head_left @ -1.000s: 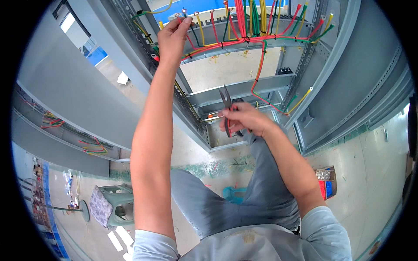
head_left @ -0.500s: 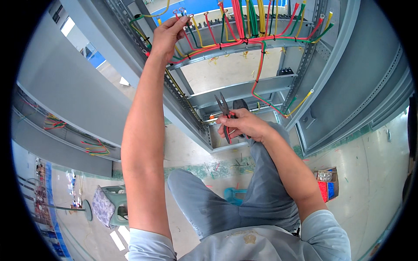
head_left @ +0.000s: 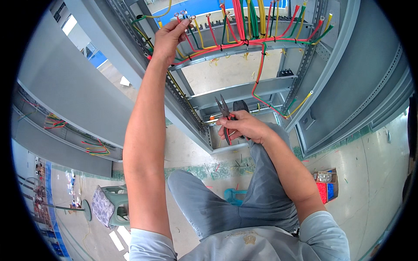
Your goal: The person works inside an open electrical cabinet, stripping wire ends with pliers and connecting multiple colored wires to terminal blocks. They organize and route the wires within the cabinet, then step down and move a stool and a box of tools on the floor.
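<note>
My left hand (head_left: pixel 169 40) is raised to the upper left of an open grey cabinet frame. Its thumb and forefinger are pinched on the end of a wire, apparently the dark green one (head_left: pixel 192 35); the fingers partly hide it. Beside it stand red and yellow wires tipped with ring lugs (head_left: pixel 209 28). Lower down, my right hand (head_left: pixel 247 126) is closed round the handles of needle-nose pliers (head_left: pixel 224 109), whose jaws point up, slightly parted and holding nothing. The tied wire harness (head_left: pixel 226 44) of red, green and yellow runs along a crossbar.
A grey cabinet panel (head_left: pixel 363 74) stands at the right, another (head_left: pixel 74 82) at the left. A divided box (head_left: pixel 333 176) of small red, blue and metallic parts lies on the floor. A green stool (head_left: pixel 116 202) with a patterned cushion is at the left. Wire scraps litter the floor.
Almost nothing differs. My left hand and the wire ends around it have shifted very slightly; the pliers stay where they were in my right hand.
</note>
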Demonstrator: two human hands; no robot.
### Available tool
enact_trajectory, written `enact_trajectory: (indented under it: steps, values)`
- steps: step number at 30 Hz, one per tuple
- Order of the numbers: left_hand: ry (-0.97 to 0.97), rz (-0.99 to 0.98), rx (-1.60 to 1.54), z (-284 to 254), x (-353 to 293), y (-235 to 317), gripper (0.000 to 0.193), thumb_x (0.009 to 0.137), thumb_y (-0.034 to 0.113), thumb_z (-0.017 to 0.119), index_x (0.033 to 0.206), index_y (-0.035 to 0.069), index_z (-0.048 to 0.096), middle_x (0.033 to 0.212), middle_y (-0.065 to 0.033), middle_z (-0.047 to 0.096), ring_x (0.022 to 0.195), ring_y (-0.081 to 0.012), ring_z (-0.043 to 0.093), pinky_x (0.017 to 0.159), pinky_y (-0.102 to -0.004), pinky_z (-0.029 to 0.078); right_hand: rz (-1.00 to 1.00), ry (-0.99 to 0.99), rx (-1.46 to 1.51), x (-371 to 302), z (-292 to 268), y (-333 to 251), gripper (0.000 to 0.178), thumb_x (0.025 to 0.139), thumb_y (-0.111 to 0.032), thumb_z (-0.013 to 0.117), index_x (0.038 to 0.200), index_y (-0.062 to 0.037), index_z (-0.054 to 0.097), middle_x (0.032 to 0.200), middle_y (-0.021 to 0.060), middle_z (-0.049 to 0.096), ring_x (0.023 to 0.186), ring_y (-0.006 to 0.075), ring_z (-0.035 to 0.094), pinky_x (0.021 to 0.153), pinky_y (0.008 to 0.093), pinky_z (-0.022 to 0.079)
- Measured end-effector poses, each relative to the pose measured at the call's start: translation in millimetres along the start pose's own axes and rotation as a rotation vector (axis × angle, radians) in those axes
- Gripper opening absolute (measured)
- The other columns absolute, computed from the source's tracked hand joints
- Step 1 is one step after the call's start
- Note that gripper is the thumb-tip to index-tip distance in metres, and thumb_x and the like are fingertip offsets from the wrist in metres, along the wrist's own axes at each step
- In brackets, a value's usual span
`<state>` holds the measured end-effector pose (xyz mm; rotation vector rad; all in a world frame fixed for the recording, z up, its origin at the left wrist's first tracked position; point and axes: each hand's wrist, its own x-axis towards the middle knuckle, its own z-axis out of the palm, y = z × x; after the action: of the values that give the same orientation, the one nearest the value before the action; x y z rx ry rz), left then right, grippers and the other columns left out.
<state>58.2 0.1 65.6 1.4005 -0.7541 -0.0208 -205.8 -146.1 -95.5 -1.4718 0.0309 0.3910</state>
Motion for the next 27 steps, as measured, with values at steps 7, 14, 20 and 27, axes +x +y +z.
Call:
enact_trajectory:
  steps: [7,14,20,27]
  values:
    - [0.012,0.022,-0.006,1.3,-3.2,-1.0,0.027,0.096,0.027,0.079,0.108,0.003,0.077,0.089,0.0026,0.070,0.072,-0.0068,0.050,0.070,-0.0253,0.046,-0.002,0.002,0.005,2.7,0.8,5.1,0.044,0.105,-0.037,0.063,0.131,-0.0009,0.063,0.108,0.0104,0.074,0.099,0.0189,0.074,0.081,0.0300,0.059]
    - [0.010,0.046,0.008,4.4,-9.9,1.2,0.029,0.095,0.027,0.080,0.108,0.002,0.077,0.083,0.0033,0.065,0.071,-0.0070,0.051,0.069,-0.0259,0.046,0.001,0.017,0.014,2.4,-0.9,5.6,0.043,0.104,-0.037,0.063,0.129,-0.0018,0.064,0.107,0.0092,0.075,0.098,0.0177,0.074,0.080,0.0293,0.058]
    - [0.002,0.074,0.064,0.1,-12.5,-1.6,0.028,0.096,0.025,0.078,0.113,0.002,0.077,0.085,0.0035,0.066,0.072,-0.0069,0.050,0.070,-0.0257,0.046,0.007,0.019,-0.012,1.9,2.4,3.2,0.040,0.103,-0.038,0.064,0.126,-0.0048,0.066,0.105,0.0078,0.075,0.096,0.0162,0.073,0.080,0.0286,0.058]
    - [0.022,0.167,0.185,14.8,-27.0,11.7,0.030,0.098,0.018,0.074,0.126,0.007,0.074,0.087,0.0065,0.066,0.071,-0.0036,0.046,0.065,-0.0229,0.041,0.006,0.028,-0.022,4.4,1.2,5.9,0.039,0.103,-0.038,0.065,0.125,-0.0056,0.068,0.104,0.0071,0.075,0.095,0.0155,0.073,0.079,0.0290,0.058]
